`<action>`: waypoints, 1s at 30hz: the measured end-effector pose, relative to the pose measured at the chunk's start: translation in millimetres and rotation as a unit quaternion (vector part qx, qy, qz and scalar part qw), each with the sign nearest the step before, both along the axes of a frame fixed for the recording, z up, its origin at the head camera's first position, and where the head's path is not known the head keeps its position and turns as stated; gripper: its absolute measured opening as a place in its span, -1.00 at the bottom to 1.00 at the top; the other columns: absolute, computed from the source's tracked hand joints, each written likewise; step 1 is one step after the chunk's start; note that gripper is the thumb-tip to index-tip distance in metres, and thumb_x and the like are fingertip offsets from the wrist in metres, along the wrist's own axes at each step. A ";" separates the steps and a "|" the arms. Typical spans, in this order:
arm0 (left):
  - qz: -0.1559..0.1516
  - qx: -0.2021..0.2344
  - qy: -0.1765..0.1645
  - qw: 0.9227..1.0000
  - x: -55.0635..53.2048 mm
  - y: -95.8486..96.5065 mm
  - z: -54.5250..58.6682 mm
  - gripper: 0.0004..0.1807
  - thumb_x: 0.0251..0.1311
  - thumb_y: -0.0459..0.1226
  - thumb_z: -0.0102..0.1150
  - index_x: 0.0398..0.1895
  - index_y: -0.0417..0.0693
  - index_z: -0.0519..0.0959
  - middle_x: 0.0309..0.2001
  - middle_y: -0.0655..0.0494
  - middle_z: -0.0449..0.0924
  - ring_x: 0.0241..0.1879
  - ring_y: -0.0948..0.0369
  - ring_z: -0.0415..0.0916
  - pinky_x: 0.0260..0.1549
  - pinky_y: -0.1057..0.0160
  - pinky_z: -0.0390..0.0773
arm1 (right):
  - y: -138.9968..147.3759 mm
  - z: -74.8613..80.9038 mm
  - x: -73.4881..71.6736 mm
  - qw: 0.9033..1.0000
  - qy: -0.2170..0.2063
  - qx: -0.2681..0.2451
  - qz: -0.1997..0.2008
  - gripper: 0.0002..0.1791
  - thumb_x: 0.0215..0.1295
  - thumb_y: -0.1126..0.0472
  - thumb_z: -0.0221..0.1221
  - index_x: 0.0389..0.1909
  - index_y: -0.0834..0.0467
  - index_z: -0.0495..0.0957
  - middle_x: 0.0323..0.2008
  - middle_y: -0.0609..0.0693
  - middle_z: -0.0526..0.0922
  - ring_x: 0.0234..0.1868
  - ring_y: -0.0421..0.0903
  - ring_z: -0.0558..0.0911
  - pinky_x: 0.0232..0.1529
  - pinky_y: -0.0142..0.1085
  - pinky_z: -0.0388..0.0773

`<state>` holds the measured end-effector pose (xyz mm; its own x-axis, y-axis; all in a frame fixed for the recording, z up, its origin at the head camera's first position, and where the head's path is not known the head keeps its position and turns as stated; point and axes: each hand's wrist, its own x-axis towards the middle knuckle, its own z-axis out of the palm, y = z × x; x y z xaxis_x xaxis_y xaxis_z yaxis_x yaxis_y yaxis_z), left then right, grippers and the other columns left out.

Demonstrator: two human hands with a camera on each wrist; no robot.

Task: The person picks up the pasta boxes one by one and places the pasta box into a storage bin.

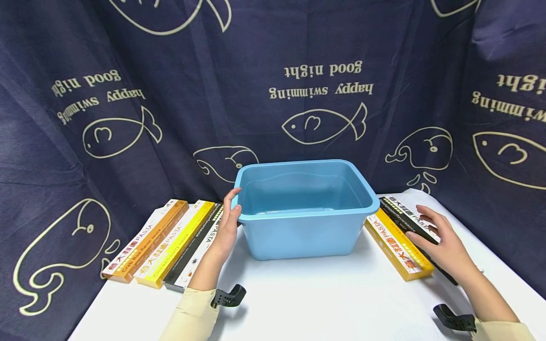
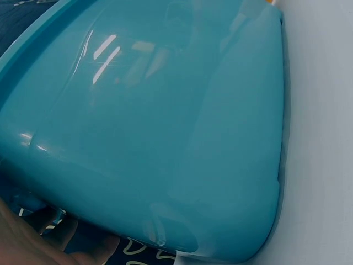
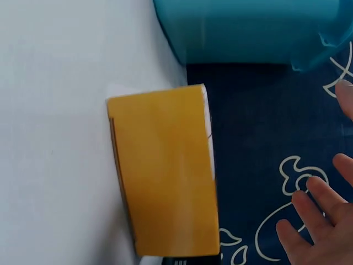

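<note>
A light blue plastic bin (image 1: 298, 237) stands on the white table. My left hand (image 1: 227, 225) holds the bin's left rim, thumb and index finger at the edge. In the left wrist view, fingers (image 2: 63, 234) show beside the bin's end wall (image 2: 165, 138), partly hidden by it. Over the right-hand boxes hovers my right hand (image 1: 445, 241), fingers spread and holding nothing. Beneath it lie a black pasta box (image 1: 405, 218) and an orange-yellow pasta box (image 1: 398, 246), whose plain end (image 3: 165, 174) faces the right wrist camera.
Left of the bin lie three pasta boxes side by side: orange (image 1: 147, 241), yellow (image 1: 175, 244) and black (image 1: 196, 251). A dark blue curtain (image 1: 256, 113) with fish drawings hangs behind the table (image 1: 324, 298).
</note>
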<state>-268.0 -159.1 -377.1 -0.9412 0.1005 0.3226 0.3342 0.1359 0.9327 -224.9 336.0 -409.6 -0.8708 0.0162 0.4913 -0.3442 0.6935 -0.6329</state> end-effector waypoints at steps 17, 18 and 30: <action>-0.002 0.008 0.005 1.000 -0.5 0.1 1.1 -0.37 0.39 0.02 -0.31 0.52 0.25 0.01 0.59 0.03 -0.13 0.54 -0.07 -0.03 0.44 -0.32 0.03 | 26.6 -19.1 0.4 0.998 -0.043 0.030 -0.045 -0.12 0.29 0.08 0.30 0.53 0.20 0.09 0.35 0.42 0.26 0.33 0.18 0.23 0.29 -0.62 0.02; -0.002 0.007 0.005 1.000 -0.4 0.2 1.2 -0.36 0.39 0.03 -0.31 0.52 0.25 0.01 0.59 0.03 -0.13 0.54 -0.07 -0.03 0.44 -0.32 0.03 | 27.9 -19.5 1.0 0.997 -0.049 0.032 -0.049 -0.11 0.30 0.06 0.29 0.54 0.19 0.07 0.36 0.43 0.24 0.30 0.31 0.20 0.36 -0.49 0.05; -0.003 0.005 0.000 1.000 0.4 -0.3 1.3 -0.37 0.39 0.04 -0.32 0.53 0.29 0.00 0.60 0.04 -0.14 0.55 -0.09 -0.03 0.43 -0.34 0.05 | 52.1 -28.4 1.2 0.996 -0.071 0.035 -0.039 -0.03 0.27 0.11 0.33 0.53 0.32 -0.01 0.35 0.56 0.18 0.27 0.47 0.20 0.44 -0.34 0.11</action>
<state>-267.6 -159.4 -375.7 -0.9410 0.1023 0.3226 0.3339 0.1256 0.9342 -223.7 388.1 -438.0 -0.9288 0.0562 0.3663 -0.1985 0.7591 -0.6199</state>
